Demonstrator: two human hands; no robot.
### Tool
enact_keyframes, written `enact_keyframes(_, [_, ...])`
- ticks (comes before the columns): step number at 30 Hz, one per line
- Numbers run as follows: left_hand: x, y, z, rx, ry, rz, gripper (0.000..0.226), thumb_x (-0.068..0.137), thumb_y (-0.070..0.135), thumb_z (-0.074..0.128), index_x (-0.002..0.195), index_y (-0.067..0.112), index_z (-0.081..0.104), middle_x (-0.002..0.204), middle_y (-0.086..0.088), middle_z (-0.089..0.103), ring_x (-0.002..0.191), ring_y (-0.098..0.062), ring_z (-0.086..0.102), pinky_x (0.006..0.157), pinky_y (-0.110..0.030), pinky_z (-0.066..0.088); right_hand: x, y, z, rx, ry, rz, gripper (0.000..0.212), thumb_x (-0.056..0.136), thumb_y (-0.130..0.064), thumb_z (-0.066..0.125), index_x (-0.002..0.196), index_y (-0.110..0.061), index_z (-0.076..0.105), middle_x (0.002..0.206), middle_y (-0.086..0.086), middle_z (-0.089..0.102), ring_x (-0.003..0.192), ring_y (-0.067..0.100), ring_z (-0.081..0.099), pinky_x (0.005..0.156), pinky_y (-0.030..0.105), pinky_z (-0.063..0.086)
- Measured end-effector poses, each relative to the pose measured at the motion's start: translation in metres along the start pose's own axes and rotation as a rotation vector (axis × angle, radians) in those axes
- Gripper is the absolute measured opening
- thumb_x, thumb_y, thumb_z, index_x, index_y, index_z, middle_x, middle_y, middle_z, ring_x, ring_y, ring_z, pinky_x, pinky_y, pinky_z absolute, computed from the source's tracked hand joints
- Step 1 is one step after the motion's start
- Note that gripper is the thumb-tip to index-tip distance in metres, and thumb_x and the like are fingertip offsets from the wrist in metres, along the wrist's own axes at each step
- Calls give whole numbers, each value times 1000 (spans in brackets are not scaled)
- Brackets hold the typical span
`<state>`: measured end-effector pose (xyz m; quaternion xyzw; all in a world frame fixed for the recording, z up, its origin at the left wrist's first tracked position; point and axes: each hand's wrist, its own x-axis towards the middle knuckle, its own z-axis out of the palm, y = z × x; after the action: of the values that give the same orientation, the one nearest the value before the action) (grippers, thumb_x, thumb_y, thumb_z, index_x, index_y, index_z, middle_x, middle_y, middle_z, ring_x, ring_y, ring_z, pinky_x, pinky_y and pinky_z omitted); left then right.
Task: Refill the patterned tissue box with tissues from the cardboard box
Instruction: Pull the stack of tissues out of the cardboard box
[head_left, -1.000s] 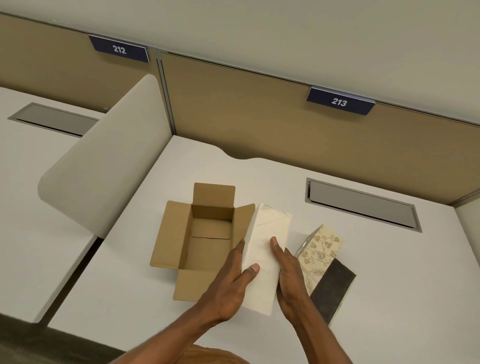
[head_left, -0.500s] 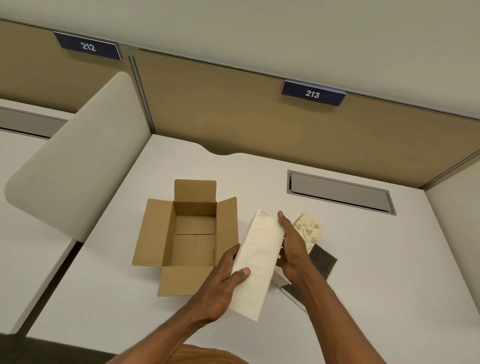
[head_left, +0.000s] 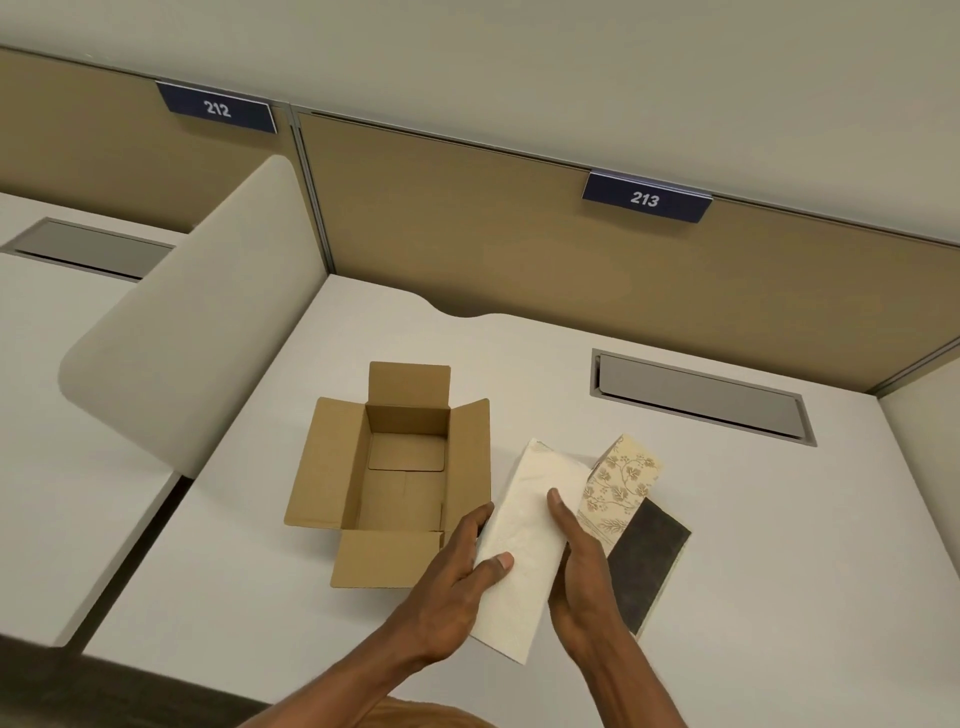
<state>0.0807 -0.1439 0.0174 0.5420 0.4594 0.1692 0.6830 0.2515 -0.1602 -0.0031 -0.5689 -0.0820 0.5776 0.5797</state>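
Observation:
A white stack of tissues (head_left: 524, 525) is held above the desk between both hands. My left hand (head_left: 457, 587) grips its left edge, thumb on top. My right hand (head_left: 582, 587) presses its right edge, thumb on top. Right of the stack lies the patterned tissue box (head_left: 621, 483), cream with a brown leaf print, tipped on its side. Its dark flat lid or base (head_left: 647, 566) lies open toward me. The brown cardboard box (head_left: 400, 467) stands open to the left, flaps spread, nothing visible inside.
The white desk (head_left: 779, 545) has a grey cable hatch (head_left: 701, 397) at the back right. A tan partition (head_left: 519, 249) with the sign 213 (head_left: 645, 198) rises behind. A curved beige divider (head_left: 192, 358) stands at the left edge of the desk.
The tissue stack has shifted a little right, toward the patterned box, with both hands still on it. My right thumb is back on top of the stack. The camera view swung.

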Motion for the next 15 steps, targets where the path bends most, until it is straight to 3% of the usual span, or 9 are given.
enact_keyframes(4, [0, 1, 3, 14, 5, 24, 73, 93, 65, 57, 158, 48, 28, 155, 13, 50, 132, -14, 62, 112, -46, 56, -8, 6, 1, 45, -18, -1, 55, 40, -60, 103, 89, -43, 84, 96, -1, 86, 87, 22, 85, 64, 39, 67])
enact_keyframes(7, [0, 5, 7, 56, -3, 34, 78, 90, 73, 54, 158, 50, 24, 156, 14, 47, 132, -15, 61, 110, -46, 57, -13, 4, 2, 45, 55, -6, 60, 59, -48, 97, 112, -31, 75, 96, -2, 85, 85, 21, 84, 60, 36, 67])
enact_keyframes(11, [2, 14, 14, 172, -16, 43, 81, 92, 75, 52, 161, 50, 17, 163, 19, 37, 138, -11, 54, 113, -43, 55, -15, 1, -2, 36, 130, -64, 47, 77, -44, 87, 118, -29, 70, 96, -8, 84, 83, 19, 84, 55, 29, 65])
enact_keyframes(13, [2, 18, 17, 252, -16, 44, 83, 95, 73, 53, 163, 47, 11, 165, 18, 32, 141, -12, 49, 114, -42, 55, -16, -1, -7, 48, 159, -64, 42, 80, -44, 84, 119, -30, 71, 103, -4, 83, 90, 25, 82, 57, 34, 66])
enact_keyframes(15, [2, 21, 21, 321, -18, 43, 91, 93, 74, 56, 164, 46, 6, 167, 19, 29, 143, -13, 46, 116, -40, 53, -15, -3, -14, 72, 178, -65, 41, 86, -41, 82, 123, -28, 70, 112, 3, 81, 103, 32, 78, 68, 43, 67])
